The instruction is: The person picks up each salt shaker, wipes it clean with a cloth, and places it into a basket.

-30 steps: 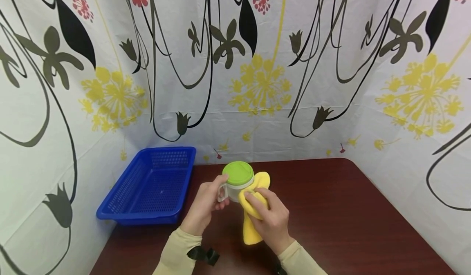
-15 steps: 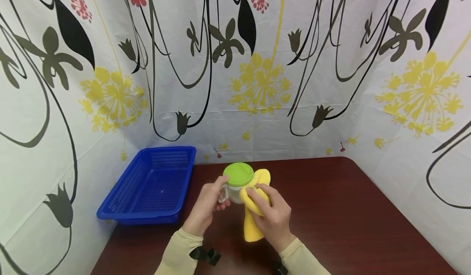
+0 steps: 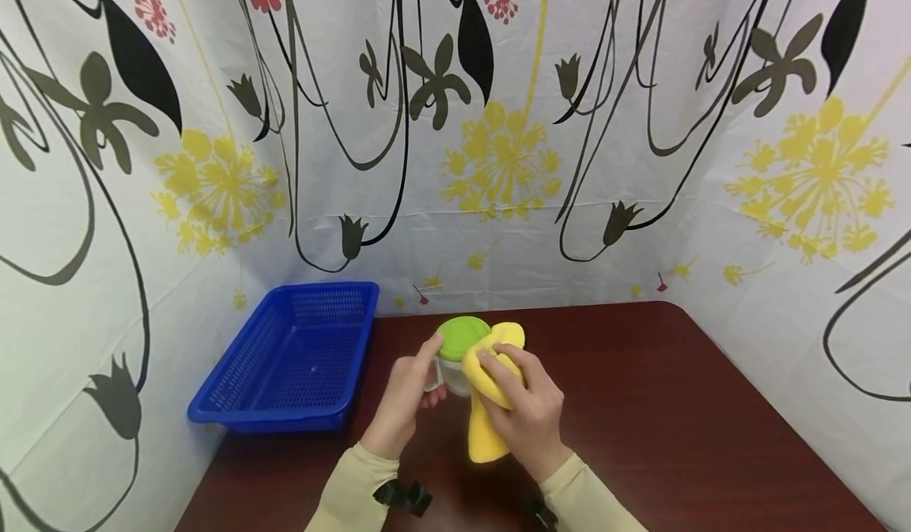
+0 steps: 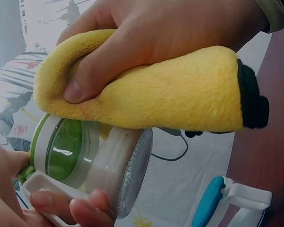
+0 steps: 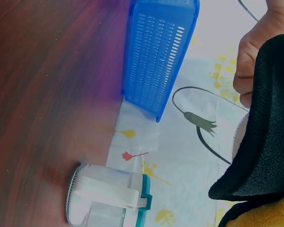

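My left hand point(image 3: 400, 398) grips a clear jar point(image 4: 116, 161) by its white side handle, with the thumb at the edge of the green lid point(image 3: 461, 337). The jar is held up off the table and looks tilted in the left wrist view. In my right hand point(image 3: 530, 413) is a folded yellow cloth point(image 3: 487, 433), pinched between thumb and fingers and pressed against the jar's right side and lid edge. The cloth's dark underside point(image 5: 255, 156) fills the right of the right wrist view and hides most of the jar there.
A blue perforated basket point(image 3: 292, 358) stands at the table's left. Another clear jar point(image 5: 104, 194), with a teal lid point(image 4: 209, 201) and white handle, stands on the dark red-brown table point(image 3: 662, 413); the head view does not show it. A flower-patterned curtain point(image 3: 626, 121) surrounds the table.
The cloth and right hand have risen slightly, and the cloth now covers more of the lid's right edge. The left hand keeps its hold on the jar, which has shifted a little.
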Tool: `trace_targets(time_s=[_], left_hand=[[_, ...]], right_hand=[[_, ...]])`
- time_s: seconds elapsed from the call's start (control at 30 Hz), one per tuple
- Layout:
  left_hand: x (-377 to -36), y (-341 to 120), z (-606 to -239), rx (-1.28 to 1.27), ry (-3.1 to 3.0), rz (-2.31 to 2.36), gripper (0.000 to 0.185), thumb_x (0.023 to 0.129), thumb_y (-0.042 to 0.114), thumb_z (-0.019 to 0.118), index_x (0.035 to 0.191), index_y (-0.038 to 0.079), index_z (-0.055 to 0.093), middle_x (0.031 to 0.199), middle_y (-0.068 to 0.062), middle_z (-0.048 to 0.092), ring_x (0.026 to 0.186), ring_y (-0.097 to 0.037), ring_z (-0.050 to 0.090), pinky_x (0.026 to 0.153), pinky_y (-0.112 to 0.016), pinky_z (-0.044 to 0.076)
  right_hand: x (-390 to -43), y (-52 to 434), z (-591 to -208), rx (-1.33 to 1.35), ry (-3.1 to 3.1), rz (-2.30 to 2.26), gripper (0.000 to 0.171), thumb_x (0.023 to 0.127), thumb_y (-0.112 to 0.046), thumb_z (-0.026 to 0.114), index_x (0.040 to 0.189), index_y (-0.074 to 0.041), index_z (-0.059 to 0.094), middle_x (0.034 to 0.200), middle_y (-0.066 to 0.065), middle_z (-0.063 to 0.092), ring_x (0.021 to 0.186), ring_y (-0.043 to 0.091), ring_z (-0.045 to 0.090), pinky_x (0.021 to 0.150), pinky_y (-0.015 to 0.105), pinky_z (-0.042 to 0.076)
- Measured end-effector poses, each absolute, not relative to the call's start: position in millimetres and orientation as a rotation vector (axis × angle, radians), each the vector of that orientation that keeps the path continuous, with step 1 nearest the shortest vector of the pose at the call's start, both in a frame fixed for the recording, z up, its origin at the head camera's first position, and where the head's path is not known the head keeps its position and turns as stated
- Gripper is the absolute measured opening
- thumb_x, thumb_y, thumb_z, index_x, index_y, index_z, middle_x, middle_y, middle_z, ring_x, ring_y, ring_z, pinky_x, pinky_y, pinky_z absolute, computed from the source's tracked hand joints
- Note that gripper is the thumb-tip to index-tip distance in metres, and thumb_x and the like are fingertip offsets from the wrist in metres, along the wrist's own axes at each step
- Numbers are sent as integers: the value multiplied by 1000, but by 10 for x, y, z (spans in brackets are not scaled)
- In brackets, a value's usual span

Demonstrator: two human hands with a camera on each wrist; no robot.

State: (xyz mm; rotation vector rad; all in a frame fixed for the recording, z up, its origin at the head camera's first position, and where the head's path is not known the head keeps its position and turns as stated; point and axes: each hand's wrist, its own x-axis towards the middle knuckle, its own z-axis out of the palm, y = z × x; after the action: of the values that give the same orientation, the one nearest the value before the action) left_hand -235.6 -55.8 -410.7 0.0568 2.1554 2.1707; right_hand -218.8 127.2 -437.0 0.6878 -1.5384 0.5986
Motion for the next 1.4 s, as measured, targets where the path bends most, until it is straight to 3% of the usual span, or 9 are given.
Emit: trace_targets(time_s=[0.37, 0.63, 1.1, 1.4], left_hand=[[-2329, -536, -4086, 32, 2118, 2238, 66, 89, 63, 63, 64, 2, 62, 55, -10, 54, 47, -17, 46, 47, -25, 35], [-2304, -575, -4047, 0, 2092, 2270, 63, 90, 58, 64, 60, 3, 58, 54, -10, 53, 47, -18, 45, 46, -26, 33], [-2347, -559, -4091, 5, 2127, 2230, 74, 89, 69, 59, 55, 4, 47, 56, -9, 53, 48, -17, 45, 48, -26, 32], [-2340, -566, -4098, 22, 2158, 2216, 68, 90, 59, 64, 54, 3, 49, 54, -10, 52, 47, -18, 45, 48, -27, 33]], right_hand=[[-2192, 1294, -4408, 675, -1554, 613, 25, 93, -23, 71, 113, -8, 75, 109, 19, 66, 85, 30, 69, 72, 38, 58], [-2226, 1309, -4641, 669, -1545, 809, 28, 88, -19, 77, 109, -1, 72, 106, 18, 65, 86, 28, 67, 78, 27, 56], [-2218, 1313, -4679, 648, -1565, 829, 29, 86, -17, 79, 110, -1, 71, 106, 17, 65, 86, 28, 67, 79, 27, 56], [-2200, 1311, -4659, 663, -1543, 866, 30, 83, -12, 82, 108, 0, 71, 105, 17, 64, 86, 28, 66, 78, 27, 55]])
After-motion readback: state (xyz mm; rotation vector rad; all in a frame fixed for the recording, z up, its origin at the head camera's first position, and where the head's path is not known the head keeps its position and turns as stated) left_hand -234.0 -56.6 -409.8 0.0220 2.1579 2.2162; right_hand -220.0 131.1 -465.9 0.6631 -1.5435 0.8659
